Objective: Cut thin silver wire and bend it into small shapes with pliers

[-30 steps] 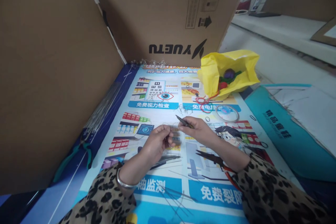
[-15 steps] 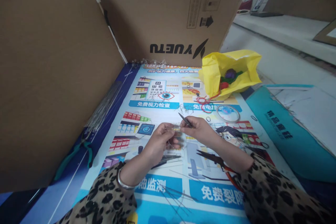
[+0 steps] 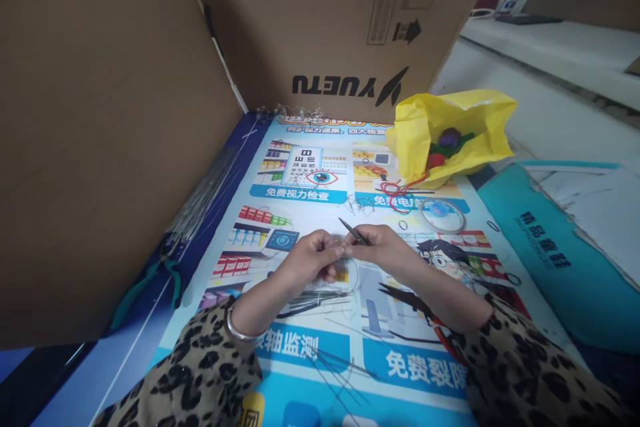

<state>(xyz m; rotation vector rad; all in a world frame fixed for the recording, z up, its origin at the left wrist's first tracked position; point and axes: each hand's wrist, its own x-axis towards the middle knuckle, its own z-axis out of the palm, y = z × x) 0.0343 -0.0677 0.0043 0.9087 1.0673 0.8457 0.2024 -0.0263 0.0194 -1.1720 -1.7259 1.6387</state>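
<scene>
My left hand (image 3: 317,257) and my right hand (image 3: 383,248) meet over the printed sheet, with fingertips almost touching. From my right hand a slim dark pointed tool (image 3: 351,230) sticks out toward the upper left; its exact kind is not clear. Thin wire (image 3: 357,278) curves in a loop below the fingertips, and my left thumb and fingers pinch it. Where the fingers meet, the wire is largely hidden. Scissors with orange handles (image 3: 407,297) lie under my right forearm. Several loose straight wires (image 3: 335,373) lie near the front.
A yellow bag (image 3: 455,140) holds balls of yarn, red yarn trailing out. Teal-handled pliers (image 3: 147,290) and a wire bundle (image 3: 205,193) lie left. A roll (image 3: 443,215) and tangled wire (image 3: 357,203) are beyond my hands. A cardboard wall (image 3: 330,27) and teal box (image 3: 545,253) border the space.
My hands have drawn closer together, and my left fingers have closed up more around the wire. The pointed tool stays in my right hand. The whole view has shifted slightly.
</scene>
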